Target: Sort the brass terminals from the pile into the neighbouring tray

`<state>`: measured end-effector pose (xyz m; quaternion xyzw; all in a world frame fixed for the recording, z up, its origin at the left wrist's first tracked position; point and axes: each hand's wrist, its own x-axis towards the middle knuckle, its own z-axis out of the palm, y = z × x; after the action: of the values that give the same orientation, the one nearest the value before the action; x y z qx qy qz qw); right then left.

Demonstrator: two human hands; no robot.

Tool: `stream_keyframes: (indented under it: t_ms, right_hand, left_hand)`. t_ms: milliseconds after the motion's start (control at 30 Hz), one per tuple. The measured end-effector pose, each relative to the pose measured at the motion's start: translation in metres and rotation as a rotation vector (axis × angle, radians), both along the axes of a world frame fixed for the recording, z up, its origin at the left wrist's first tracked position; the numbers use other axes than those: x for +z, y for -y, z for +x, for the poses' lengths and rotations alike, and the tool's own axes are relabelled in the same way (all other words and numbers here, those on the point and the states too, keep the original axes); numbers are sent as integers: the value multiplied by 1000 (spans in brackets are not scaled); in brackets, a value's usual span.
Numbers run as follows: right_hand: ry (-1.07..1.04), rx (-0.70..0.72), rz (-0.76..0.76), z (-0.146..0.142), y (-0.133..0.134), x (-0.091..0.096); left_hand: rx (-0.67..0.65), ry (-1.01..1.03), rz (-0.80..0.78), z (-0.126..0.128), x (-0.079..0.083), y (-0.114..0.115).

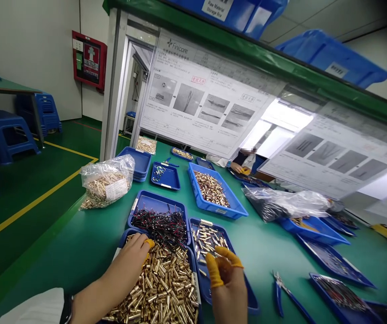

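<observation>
My left hand reaches into a blue tray heaped with small brass tubes; its fingers, one with a yellow finger cot, curl into the pile. My right hand hovers over the neighbouring blue tray of silver-tipped parts, thumb and forefinger in yellow cots pinched close together; what they hold is too small to make out. Just beyond sits a tray of red and black wires.
Blue-handled pliers lie on the green table to the right. A clear bag of brass parts sits at left, a blue bin of parts in the middle. More trays line the right. Another person's hands work opposite.
</observation>
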<state>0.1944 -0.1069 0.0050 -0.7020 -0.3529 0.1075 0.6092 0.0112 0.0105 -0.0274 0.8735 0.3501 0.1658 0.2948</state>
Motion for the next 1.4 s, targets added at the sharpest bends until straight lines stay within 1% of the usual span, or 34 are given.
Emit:
stream_keyframes:
  t_ms: [100,200,267,333,433,500,600,700,767,867,967,1067,1233,1333,1400]
  right_hand:
    - [-12,97,-63,-22,-5,-5]
    - [-33,160,1,-44,-9,-11]
    - [-19,199,36,-50,-11,-15]
    - [24,251,44,-53,-12,-20]
    - [121,332,-4,-54,-12,-28]
    - [157,343,-49,-55,-13,-33]
    - [135,318,-74,-57,-13,-36]
    - [109,307,-66,-58,-13,-36]
    - [112,296,-62,-58,-12,-35]
    - [123,299,-89,-57,-11,-35]
    - [93,348,-115,-57,-10,-34]
    - [-35,428,-114,-60,-9,-28]
    - [-347,523,-101,-68,-10,-7]
    - [-467,546,-35,-70,-11,0]
    - [-517,546,26,-69,-11,1]
  left_hand:
    - [-3,4,-8,-1,3,1]
    - [15,116,-95,-1,14,5]
    - [40,250,-215,0,21,9]
    - [54,409,-378,3,26,12]
    - [38,588,-621,8,27,16]
    - [41,646,-724,9,26,17]
    - [5,679,-801,10,25,17]
    - [-62,674,-801,9,26,17]
    - [-63,657,-758,8,26,18]
    - [-43,610,-658,7,25,19]
    - [-26,525,-519,5,25,19]
    - [-35,450,-434,4,29,20]
    - [-40,413,-427,1,36,22]
    - [-28,420,-418,0,36,23]
    - [-22,433,-415,0,35,24]
